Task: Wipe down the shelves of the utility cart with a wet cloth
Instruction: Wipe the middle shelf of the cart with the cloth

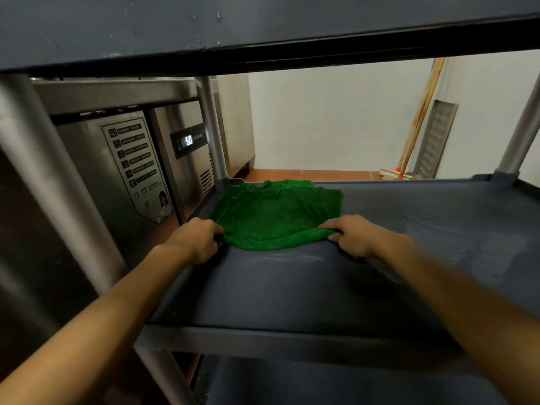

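Head view looks along the middle shelf [321,287] of the utility cart, a dark blue-grey tray with a raised rim, and both bare forearms reach forward over its near edge. The green cloth [274,211] lies spread on this shelf toward the far left corner, its far edge bunched against the rim beside the far left post [213,127].

The left hand [196,239] sits by the shelf's left edge, knuckles up, fingers curled under and gripping the cloth's near left corner. The right hand [355,236] is nearer the shelf's middle, also knuckles up, with fingers and thumb pinching the near right corner. Between the two hands the cloth's near edge is drawn into a low rolled ridge, while the rest lies flat on the shelf. Both wrists are nearly straight, the arms angling inward from the lower corners of the view.

Pale streaks mark the shelf surface just in front of the cloth and further to the right. The upper shelf [204,21] spans the top of the view, and the lower shelf [321,384] shows beneath the near edge.

Left of the cart stands a stainless steel cabinet [117,171] with a lit digital display [187,140]. Beyond the far edge are an orange tiled floor [306,174], a white wall [336,118] and broom handles [418,118] leaning beside a metal louvred panel [435,138].
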{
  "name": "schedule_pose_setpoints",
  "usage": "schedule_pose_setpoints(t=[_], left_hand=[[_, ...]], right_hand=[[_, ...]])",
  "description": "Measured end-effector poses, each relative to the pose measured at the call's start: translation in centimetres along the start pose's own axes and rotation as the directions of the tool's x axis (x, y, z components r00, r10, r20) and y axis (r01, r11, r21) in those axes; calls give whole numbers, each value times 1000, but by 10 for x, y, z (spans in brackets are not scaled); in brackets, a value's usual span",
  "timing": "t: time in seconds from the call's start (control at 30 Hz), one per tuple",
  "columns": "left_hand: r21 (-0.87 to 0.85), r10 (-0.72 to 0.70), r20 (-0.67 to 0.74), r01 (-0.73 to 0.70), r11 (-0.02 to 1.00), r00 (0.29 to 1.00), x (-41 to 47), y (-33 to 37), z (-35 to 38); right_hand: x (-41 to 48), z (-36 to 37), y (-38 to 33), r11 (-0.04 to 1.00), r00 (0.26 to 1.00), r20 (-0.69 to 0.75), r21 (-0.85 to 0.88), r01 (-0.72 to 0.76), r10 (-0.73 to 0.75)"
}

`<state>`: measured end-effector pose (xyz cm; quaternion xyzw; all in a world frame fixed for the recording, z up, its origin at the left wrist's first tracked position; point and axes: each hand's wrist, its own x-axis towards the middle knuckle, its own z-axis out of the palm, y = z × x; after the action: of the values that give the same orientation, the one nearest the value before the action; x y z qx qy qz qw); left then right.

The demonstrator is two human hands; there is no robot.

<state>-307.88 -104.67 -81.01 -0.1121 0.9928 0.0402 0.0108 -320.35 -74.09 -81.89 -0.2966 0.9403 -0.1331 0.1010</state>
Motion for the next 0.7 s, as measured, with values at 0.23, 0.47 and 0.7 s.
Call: schedule_pose_setpoints(t=[0.23,0.47,0.7], left_hand=[[81,17,-19,-16,997,1000,-34,9,6],[176,67,-8,-65,982,998,-73,19,5],[205,146,32,-149,967,989,-110,25,-6]], right_hand=[[-34,2,0,998,999,-3,-54,37,-37],[-71,6,3,994,996,0,-69,88,-88],[-106,1,4,979,986,1,-111,169,-170]])
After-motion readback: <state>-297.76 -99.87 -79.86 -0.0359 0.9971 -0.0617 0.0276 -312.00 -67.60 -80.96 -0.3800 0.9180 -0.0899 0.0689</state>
